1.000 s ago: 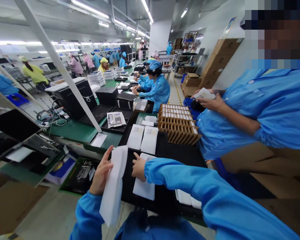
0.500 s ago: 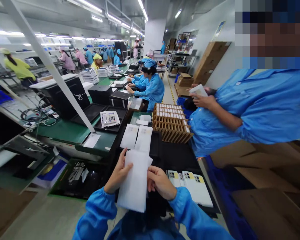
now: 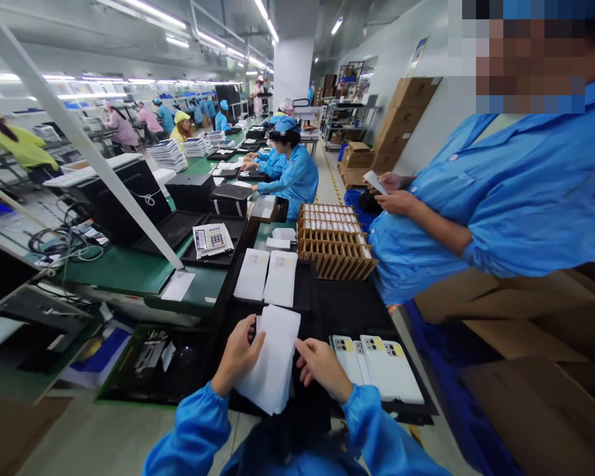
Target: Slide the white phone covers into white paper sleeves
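Hands meet over the black desk (image 3: pixel 347 307): the left hand (image 3: pixel 238 357) pinches the left edge of a white foam sleeve (image 3: pixel 275 357), its fingers (image 3: pixel 252 330) curled round it, while the right hand (image 3: pixel 322 367) grips the right edge with thumb and forefinger closed on it. The sleeve is held tilted just above the desk, between both hands. Just right of the right hand's fingers lies a row of white phones (image 3: pixel 377 357), backs up, near the desk edge. Beyond the fingers lie two more white sleeves (image 3: pixel 266 277), flat and side by side, and further on a cardboard divider box (image 3: pixel 334 241). A co-worker's blue sleeve (image 3: pixel 520 218) fills the right, well apart from the hands. A calculator (image 3: pixel 212 238) sits far left of them.
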A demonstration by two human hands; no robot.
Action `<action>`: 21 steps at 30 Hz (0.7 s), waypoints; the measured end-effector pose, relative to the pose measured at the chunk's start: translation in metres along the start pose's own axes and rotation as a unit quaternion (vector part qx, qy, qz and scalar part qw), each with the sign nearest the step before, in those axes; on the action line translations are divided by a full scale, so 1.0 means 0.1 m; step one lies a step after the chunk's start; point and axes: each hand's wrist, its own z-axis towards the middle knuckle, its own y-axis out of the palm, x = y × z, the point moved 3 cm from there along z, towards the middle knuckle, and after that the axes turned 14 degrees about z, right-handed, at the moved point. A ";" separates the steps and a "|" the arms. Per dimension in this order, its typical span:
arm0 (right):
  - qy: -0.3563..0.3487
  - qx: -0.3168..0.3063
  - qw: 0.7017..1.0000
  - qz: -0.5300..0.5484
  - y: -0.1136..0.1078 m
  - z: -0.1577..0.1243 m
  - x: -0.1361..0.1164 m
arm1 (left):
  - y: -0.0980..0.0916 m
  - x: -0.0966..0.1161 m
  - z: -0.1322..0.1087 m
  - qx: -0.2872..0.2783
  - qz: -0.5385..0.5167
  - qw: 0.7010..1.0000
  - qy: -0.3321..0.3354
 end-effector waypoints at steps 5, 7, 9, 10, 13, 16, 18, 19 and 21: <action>-0.045 0.039 0.994 -0.091 0.03 0.04 -0.07 | 0.00 0.03 -0.19 0.000 0.064 0.996 0.061; -0.059 0.040 0.992 -0.103 0.06 0.05 -0.09 | 0.04 0.05 -0.26 0.005 0.087 0.993 0.073; -0.064 0.035 0.992 -0.104 0.08 0.04 -0.10 | 0.09 0.08 -0.30 0.027 0.126 0.987 0.095; -0.062 0.033 0.992 -0.103 0.08 0.03 -0.10 | 0.11 0.10 -0.31 0.043 0.147 0.982 0.108; -0.056 0.032 0.993 -0.094 0.04 -0.03 -0.11 | 0.14 0.17 -0.30 0.080 0.189 0.970 0.131; -0.065 0.047 0.994 -0.077 -0.15 -0.15 -0.07 | 0.03 0.27 -0.34 0.105 0.177 0.971 0.119; -0.069 0.071 0.992 -0.076 -0.39 -0.23 0.03 | -0.17 0.39 -0.47 0.126 0.117 0.981 0.092; -0.065 0.085 0.991 -0.082 -0.54 -0.26 0.13 | -0.27 0.46 -0.58 0.123 0.072 0.987 0.075; -0.037 0.110 0.988 -0.105 -0.90 -0.28 0.39 | -0.43 0.67 -0.86 0.088 -0.025 0.992 0.083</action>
